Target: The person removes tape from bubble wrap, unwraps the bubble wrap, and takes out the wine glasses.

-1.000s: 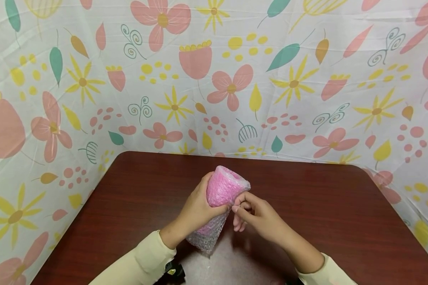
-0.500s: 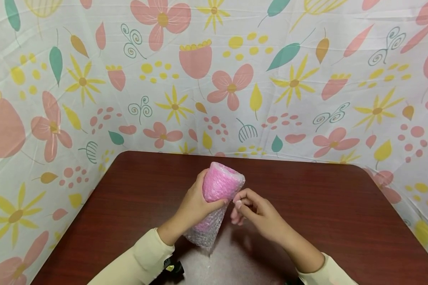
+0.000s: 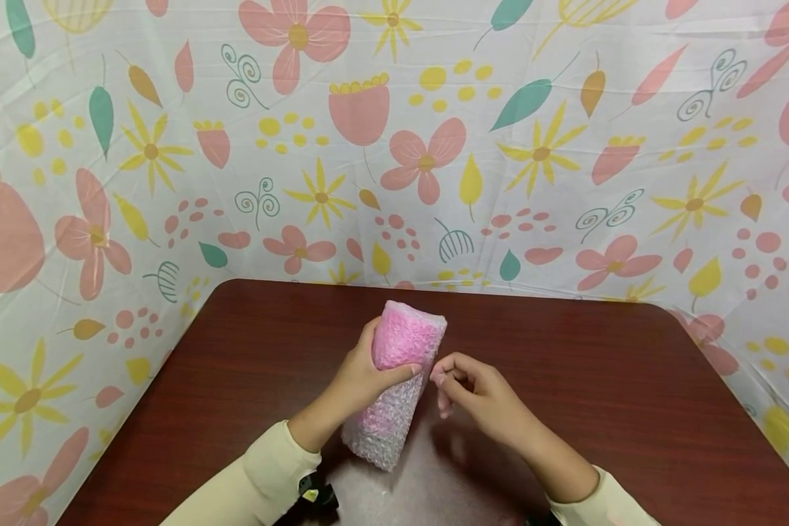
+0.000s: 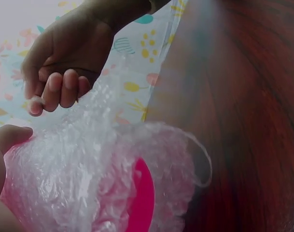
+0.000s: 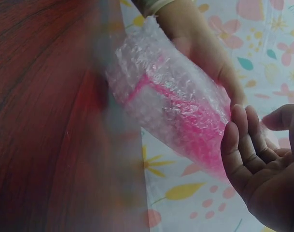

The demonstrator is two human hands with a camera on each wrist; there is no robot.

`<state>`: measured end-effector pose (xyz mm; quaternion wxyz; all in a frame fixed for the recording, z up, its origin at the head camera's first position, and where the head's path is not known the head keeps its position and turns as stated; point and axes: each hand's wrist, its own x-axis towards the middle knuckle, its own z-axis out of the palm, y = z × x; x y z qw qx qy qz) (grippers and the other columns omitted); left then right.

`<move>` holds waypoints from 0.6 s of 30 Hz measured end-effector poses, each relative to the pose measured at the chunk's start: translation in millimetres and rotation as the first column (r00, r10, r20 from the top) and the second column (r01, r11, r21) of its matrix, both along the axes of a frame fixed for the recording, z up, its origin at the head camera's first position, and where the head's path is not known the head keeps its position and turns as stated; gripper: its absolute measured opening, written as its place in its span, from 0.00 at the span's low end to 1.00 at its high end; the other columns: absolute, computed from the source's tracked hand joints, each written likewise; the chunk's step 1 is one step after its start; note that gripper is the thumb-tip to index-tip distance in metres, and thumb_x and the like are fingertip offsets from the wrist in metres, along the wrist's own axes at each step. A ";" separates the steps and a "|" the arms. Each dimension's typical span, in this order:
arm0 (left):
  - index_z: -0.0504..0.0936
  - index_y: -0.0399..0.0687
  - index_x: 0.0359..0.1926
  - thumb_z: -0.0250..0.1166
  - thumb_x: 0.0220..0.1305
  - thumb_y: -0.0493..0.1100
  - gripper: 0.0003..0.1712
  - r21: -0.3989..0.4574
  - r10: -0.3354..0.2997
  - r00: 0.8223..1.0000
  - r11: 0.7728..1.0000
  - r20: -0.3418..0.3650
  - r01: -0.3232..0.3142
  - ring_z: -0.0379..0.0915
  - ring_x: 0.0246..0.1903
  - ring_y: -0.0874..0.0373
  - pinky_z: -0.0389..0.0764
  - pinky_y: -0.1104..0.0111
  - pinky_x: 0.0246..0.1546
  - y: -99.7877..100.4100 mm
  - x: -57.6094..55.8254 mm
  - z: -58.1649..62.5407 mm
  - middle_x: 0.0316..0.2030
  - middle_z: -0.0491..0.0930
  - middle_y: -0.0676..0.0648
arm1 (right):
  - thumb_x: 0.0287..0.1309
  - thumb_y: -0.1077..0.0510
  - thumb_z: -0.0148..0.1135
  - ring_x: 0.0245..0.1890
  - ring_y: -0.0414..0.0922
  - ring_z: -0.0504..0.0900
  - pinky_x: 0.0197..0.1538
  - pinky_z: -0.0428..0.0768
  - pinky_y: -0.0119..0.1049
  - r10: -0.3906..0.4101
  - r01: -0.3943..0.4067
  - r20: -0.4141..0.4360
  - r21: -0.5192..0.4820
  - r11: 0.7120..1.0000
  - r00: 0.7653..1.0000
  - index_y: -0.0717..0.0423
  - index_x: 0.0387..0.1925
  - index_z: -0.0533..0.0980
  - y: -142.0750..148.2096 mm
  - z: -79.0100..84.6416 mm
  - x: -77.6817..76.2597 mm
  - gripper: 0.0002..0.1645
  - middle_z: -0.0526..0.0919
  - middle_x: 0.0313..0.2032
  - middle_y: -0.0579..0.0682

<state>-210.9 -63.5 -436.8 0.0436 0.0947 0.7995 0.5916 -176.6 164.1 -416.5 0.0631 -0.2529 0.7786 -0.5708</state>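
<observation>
A pink item wrapped in bubble wrap [image 3: 394, 380] is held tilted above the table, its pink upper end leaning away. Its exact kind is hidden by the wrapping; a bare pink patch [image 4: 143, 198] shows in the left wrist view. My left hand [image 3: 355, 376] grips it from the left, thumb across the front. At its right edge is my right hand [image 3: 473, 391], thumb and forefinger tips pinched together, the other fingers curled. A clear edge of the bubble wrap [image 4: 96, 104] rises close by these fingertips; what lies between them is too small to make out well.
The dark red-brown table [image 3: 565, 358] spreads under both hands, with a pale glare at its front. A flower-printed cloth [image 3: 434, 95] stands behind and at the sides. A black wrist device [image 3: 318, 493] sits by the left cuff.
The wrapped item has shifted slightly left and turned in my left hand, so its open-looking top end shows less. My right hand has stayed near its right edge, now slightly farther off.
</observation>
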 end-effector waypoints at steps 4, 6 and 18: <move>0.54 0.60 0.76 0.77 0.55 0.53 0.54 0.085 -0.025 0.998 0.996 0.055 0.020 0.76 0.53 0.49 0.80 0.57 0.50 0.8 -1.2 -1.8 0.64 0.72 0.43 | 0.72 0.67 0.49 0.25 0.46 0.84 0.35 0.86 0.39 0.002 -0.003 -0.011 -0.010 1.000 1.000 0.62 0.45 0.76 1.2 0.2 -0.6 0.08 0.81 0.25 0.56; 0.54 0.57 0.76 0.76 0.57 0.51 0.53 0.147 -0.054 0.995 0.988 0.087 0.041 0.76 0.54 0.48 0.80 0.56 0.51 1.2 -1.8 -2.8 0.65 0.70 0.42 | 0.72 0.68 0.49 0.26 0.46 0.85 0.36 0.86 0.40 0.005 -0.005 -0.018 -0.024 1.000 1.000 0.63 0.47 0.74 1.7 -0.2 -1.4 0.08 0.82 0.26 0.57; 0.54 0.51 0.74 0.66 0.65 0.54 0.44 0.361 -0.294 0.915 0.914 0.276 0.185 0.76 0.54 0.50 0.78 0.60 0.54 7.7 -0.1 -18.2 0.63 0.70 0.38 | 0.73 0.64 0.54 0.28 0.48 0.85 0.34 0.86 0.42 0.022 -0.022 -0.016 -0.045 0.999 1.000 0.62 0.48 0.70 1.5 -4.5 -4.9 0.06 0.83 0.32 0.60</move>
